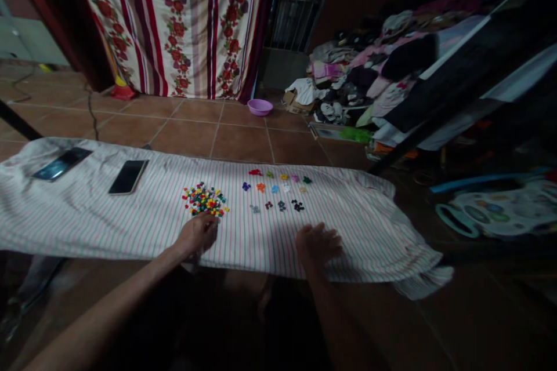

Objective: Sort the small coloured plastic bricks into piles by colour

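Observation:
A heap of small mixed-colour beads (pixel 204 199) lies on a striped cloth (pixel 108 217) spread over a low board. My left hand (pixel 198 233) reaches into the heap's near edge, fingers curled together; what they pinch is too small to see. To the right of the heap, small groups of beads (pixel 278 190) sit sorted by colour in rows. My right hand (pixel 318 242) rests on the cloth just in front of those rows, fingers bent downward and holding nothing I can see.
Two phones (pixel 128 177) (pixel 62 163) lie on the cloth's left part. Beyond are a tiled floor, a purple bowl (pixel 260 106), a flowered curtain (pixel 187 17) and a pile of clothes (pixel 369 75) at right. A toy (pixel 500 211) lies on the floor, right.

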Tool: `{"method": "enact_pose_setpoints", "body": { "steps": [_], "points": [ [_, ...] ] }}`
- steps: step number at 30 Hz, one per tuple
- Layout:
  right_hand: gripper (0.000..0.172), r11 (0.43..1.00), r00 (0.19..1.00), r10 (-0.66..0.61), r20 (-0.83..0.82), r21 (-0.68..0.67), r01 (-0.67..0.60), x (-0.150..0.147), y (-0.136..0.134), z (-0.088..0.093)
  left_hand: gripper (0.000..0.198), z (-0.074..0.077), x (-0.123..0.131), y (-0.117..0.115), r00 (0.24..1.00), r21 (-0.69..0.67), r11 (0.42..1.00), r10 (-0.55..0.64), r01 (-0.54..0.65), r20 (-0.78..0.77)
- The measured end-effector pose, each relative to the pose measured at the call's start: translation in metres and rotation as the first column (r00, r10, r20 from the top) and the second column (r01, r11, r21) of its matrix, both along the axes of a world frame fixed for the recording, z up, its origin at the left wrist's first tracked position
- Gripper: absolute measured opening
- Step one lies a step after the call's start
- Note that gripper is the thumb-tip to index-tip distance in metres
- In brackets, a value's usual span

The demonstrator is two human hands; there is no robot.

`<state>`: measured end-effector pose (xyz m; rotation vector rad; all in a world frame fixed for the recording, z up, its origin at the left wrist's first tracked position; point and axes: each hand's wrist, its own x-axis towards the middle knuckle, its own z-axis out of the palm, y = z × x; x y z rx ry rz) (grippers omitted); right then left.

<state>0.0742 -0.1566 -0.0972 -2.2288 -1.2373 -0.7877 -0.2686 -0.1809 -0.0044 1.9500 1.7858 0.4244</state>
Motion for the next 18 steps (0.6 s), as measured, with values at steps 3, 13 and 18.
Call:
{"method": "enact_pose_setpoints", "body": {
  "steps": [3,13,18],
  "points": [
    [0.045,1.0,1.0,0.013,-0.021,0.007,-0.012,-0.001,0.0,0.002,0.022,0.001,-0.027,-0.002,0.986,-0.04,0.986,0.16,-0.162,-0.051],
    [0.041,0.999,0.991,0.035,-0.133,0.036,-0.03,-0.005,0.001,0.01,0.031,-0.014,-0.048,0.0,0.948,0.013,0.95,0.312,-0.312,-0.053],
    [0.042,1.0,0.981,-0.002,-0.196,-0.024,-0.003,-0.011,-0.001,0.022,0.033,-0.016,-0.043,0.005,0.944,0.044,0.945,0.327,-0.325,-0.045]
  ]
}}
